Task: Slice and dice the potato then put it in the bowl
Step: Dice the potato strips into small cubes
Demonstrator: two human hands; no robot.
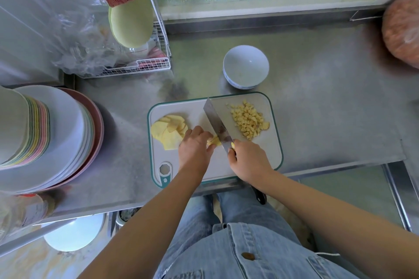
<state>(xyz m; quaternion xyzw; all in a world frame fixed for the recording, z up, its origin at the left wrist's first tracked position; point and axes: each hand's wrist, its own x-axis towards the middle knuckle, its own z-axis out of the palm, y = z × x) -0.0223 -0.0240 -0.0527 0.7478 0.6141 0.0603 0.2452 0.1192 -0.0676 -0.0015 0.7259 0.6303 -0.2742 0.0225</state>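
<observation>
On the board [269, 152], potato strips [214, 141] are pinched by the left hand [195, 148], the cleaver [216, 120] by the right hand [248, 162]. Another dicing chop is judged due.

No text, brand or number can be read; the cutting board [269, 147] bears a small pale mark on its teal handle tab, too small to make out; reddish print on the clear container [25, 210] at lower left is blurred.

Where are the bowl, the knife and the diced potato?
bowl [246, 64]: head view, on the bare inside of the bowl.
knife [215, 118]: head view, on the middle of the blade.
diced potato [248, 121]: head view, on the middle of the pile.
</observation>
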